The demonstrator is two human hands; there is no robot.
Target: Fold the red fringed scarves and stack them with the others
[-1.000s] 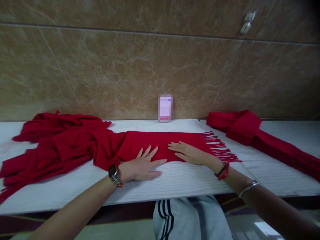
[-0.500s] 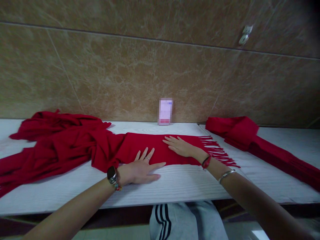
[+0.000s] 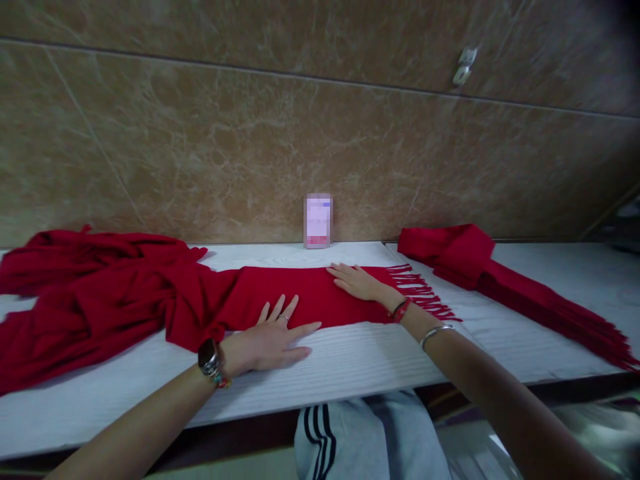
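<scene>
A red scarf [image 3: 310, 293] lies along the white table, its right part spread flat and ending in a fringe. Its left part runs into bunched red cloth [image 3: 115, 287]; whether that is one piece I cannot tell. My left hand [image 3: 270, 337], fingers spread, rests on the scarf's near edge, with the thumb side over the bare tabletop. Flat on the scarf near the fringed end lies my right hand [image 3: 356, 281], fingers stretched out to the left. Neither hand grasps the cloth.
A folded red scarf [image 3: 450, 257] with a fringed end lies at the right on the white table [image 3: 350, 360]. A phone-like, blurred object [image 3: 318, 221] leans against the brown tiled wall [image 3: 225, 147]. A small white fixture [image 3: 465, 65] is on the wall.
The view has shifted a little to the right, so the scene sits further left, and the fringed end of the right scarf now shows. Both hands stay on the scarf with little change.
</scene>
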